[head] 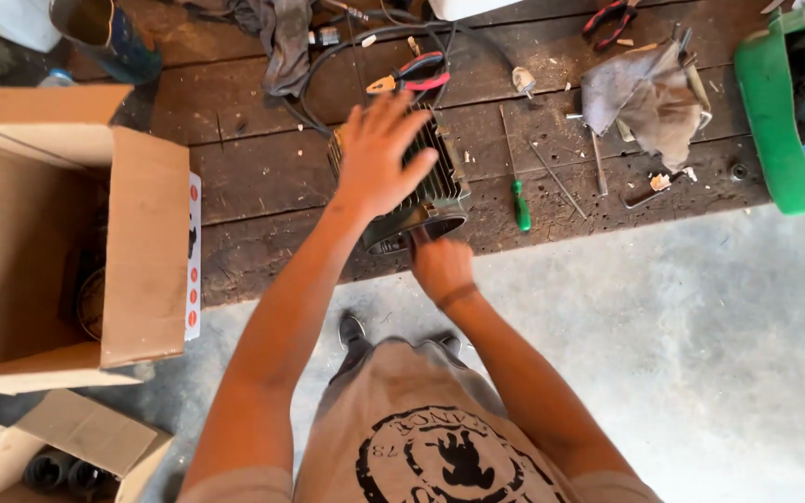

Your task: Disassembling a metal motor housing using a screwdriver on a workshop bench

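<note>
A dark plank bench [253, 177] carries a finned motor [444, 182] at its near edge, with a green screwdriver [521, 205] just right of it and thin rods [561, 182] beyond. Far behind the motor lie red-handled pliers [412, 74], black cables [365, 47] and a grey rag [281, 42]; a second pair of pliers [612, 20] lies at the far right. Right of centre sits a crumpled cloth [649, 98], and an open cardboard box [146, 242] rests at the left end.

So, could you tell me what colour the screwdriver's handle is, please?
Green, clearest in the head view: screwdriver.
</note>
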